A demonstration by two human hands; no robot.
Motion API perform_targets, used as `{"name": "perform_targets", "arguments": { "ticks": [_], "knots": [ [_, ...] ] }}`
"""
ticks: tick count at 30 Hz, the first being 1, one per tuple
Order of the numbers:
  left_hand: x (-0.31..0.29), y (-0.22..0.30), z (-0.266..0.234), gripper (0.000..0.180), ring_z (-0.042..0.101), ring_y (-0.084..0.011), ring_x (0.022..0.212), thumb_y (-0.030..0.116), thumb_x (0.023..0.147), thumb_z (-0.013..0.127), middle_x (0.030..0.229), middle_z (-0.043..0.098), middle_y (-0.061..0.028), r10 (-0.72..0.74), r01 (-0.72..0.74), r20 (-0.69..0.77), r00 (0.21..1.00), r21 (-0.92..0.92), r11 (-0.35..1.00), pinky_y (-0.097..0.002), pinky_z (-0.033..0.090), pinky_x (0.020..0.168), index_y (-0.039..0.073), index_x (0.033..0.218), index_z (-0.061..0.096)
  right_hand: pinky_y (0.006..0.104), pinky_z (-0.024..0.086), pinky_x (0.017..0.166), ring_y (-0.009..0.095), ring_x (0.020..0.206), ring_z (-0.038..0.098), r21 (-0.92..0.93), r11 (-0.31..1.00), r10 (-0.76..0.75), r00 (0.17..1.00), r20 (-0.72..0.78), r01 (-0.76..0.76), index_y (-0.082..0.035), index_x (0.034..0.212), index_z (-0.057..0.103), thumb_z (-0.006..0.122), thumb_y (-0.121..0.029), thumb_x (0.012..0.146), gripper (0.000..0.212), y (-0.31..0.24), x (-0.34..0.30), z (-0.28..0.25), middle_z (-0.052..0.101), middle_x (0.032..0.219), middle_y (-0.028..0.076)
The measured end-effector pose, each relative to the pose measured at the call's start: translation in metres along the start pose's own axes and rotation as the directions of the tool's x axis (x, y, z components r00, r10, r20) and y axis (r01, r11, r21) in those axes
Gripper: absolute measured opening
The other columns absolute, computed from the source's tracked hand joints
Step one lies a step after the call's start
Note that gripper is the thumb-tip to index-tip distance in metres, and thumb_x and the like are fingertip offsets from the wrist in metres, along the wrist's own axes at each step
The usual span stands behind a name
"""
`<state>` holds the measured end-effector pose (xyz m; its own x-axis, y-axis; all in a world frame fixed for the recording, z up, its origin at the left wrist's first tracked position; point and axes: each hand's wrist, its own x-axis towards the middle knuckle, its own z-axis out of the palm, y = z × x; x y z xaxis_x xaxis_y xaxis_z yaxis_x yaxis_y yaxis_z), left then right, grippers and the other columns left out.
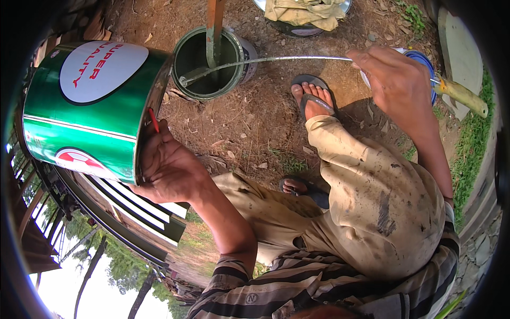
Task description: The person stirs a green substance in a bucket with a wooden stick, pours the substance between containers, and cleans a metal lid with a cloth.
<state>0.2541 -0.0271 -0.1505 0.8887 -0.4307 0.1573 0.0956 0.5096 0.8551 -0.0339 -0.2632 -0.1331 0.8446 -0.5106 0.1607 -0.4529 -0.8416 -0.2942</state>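
A large green metal paint can (101,122) with a white oval lies tipped on its side in the air at the left. My left hand (172,165) grips its rim, with a thin red piece (153,120) by the fingertips. My right hand (390,80) is closed around a long thin metal rod (287,57) with a yellowish handle (465,97) sticking out beyond the hand. The rod's grey, thicker end (192,78) is over an open paint pail (245,58) on the ground. A paint-smeared wooden stick (214,21) stands in the pail. I cannot tell whether rod and stick touch.
A tan cloth (305,11) lies over a container at the top. Behind my right hand is a blue-rimmed container (422,58). My sandalled foot (314,98) rests on bare soil with dry leaves. Grass (478,154) and a stone edge run along the right.
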Motion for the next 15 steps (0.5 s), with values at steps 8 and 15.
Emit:
{"name": "perform_targets", "arguments": {
  "ticks": [8, 15],
  "knots": [
    [0.002, -0.002, -0.016, 0.089, 0.064, -0.0450, 0.127, 0.063, 0.105, 0.031, 0.121, 0.073, -0.0301, -0.010, 0.011, 0.009, 1.000, -0.034, 0.999, -0.0559, 0.050, 0.112, -0.013, 0.103, 0.076, 0.0415, 0.055, 0.065, 0.030, 0.076, 0.069, -0.010, 1.000, 0.029, 0.999, -0.029, -0.029, -0.009, 0.109, 0.079, 0.074, 0.001, 0.079, 0.032, 0.003, -0.002, -0.012, 0.067, 0.085, 0.007],
    [0.000, 0.002, -0.017, 0.090, 0.064, -0.0442, 0.126, 0.063, 0.106, 0.029, 0.117, 0.075, -0.0276, -0.019, 0.018, -0.014, 1.000, -0.052, 0.999, -0.0557, 0.050, 0.111, -0.013, 0.106, 0.076, 0.0392, 0.059, 0.070, 0.028, 0.080, 0.072, -0.008, 0.999, 0.052, 0.997, 0.054, -0.051, -0.008, 0.114, 0.078, 0.072, 0.003, 0.085, 0.032, 0.005, -0.002, -0.022, 0.073, 0.094, 0.010]
  ]
}}
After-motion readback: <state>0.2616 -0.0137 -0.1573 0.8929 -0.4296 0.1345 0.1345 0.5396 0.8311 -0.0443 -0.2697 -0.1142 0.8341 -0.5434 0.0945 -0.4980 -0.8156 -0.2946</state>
